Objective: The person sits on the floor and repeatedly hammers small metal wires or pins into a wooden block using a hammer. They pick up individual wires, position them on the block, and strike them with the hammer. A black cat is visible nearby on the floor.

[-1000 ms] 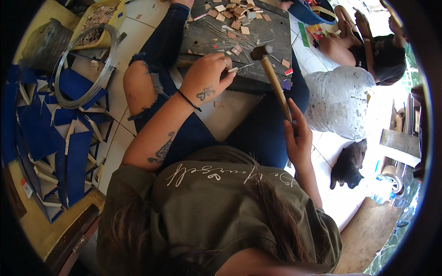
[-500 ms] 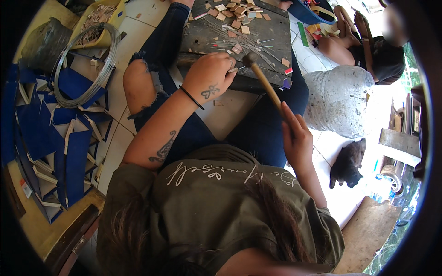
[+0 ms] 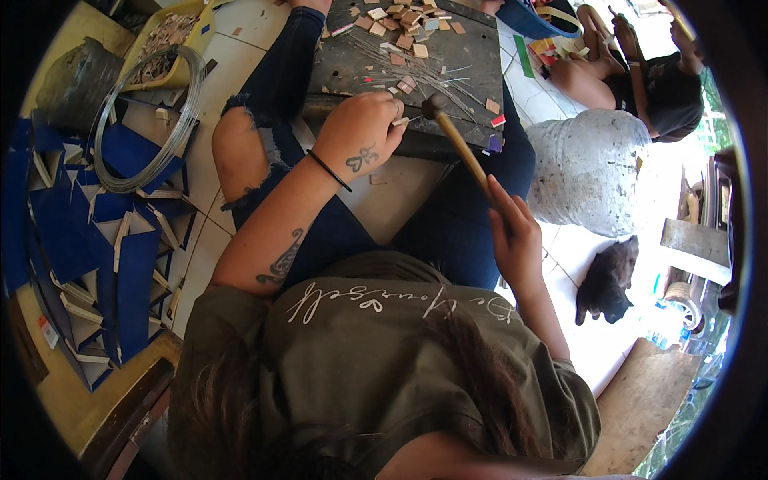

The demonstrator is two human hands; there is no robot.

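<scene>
My right hand (image 3: 512, 228) is closed round the wooden handle of a hammer (image 3: 464, 152). The hammer's dark head is held low over the near edge of a dark, worn wooden bench (image 3: 336, 72), just right of my left hand. My left hand (image 3: 368, 128) is closed at that edge, pinching a small pale wooden piece (image 3: 399, 123), its far part hidden by my fingers. Thin metal wires (image 3: 432, 76) lie loosely across the bench beyond my hands. Behind them several small square wooden pieces (image 3: 408, 28) are heaped at the far side.
At left, blue panels with pale wooden strips (image 3: 120, 256) lie under a wire coil (image 3: 98, 152), near a yellow basket of wood bits (image 3: 210, 24). A large whitish plastic container (image 3: 588, 172) and a dark cat (image 3: 606, 284) are at right. Another person (image 3: 668, 96) sits at far right.
The view has shifted slightly. The hammer head and both hands keep nearly the same place. The other person at far right has raised an arm.
</scene>
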